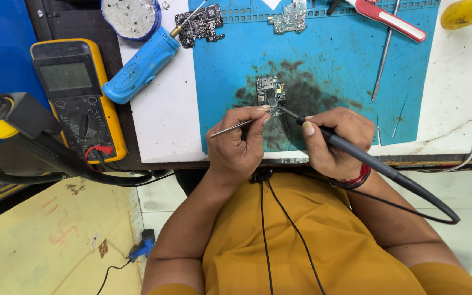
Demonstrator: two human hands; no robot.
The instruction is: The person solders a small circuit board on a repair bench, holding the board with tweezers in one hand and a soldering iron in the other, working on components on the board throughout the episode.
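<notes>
The small circuit board [270, 94] lies on the blue mat [323, 49], in the middle of a dark scorched patch, just beyond both hands. The left hand [236, 143] is closed around thin metal tweezers [235, 128], thumb and forefinger pinched near the board's lower edge. The right hand [334, 139] grips a black soldering iron [356, 155] like a pen, its tip touching the board's lower right corner. To do this well, both wrists probably need to rest on the table edge, the tip should touch only the one joint, briefly, and the tweezers should steady the part without pushing the board sideways.
</notes>
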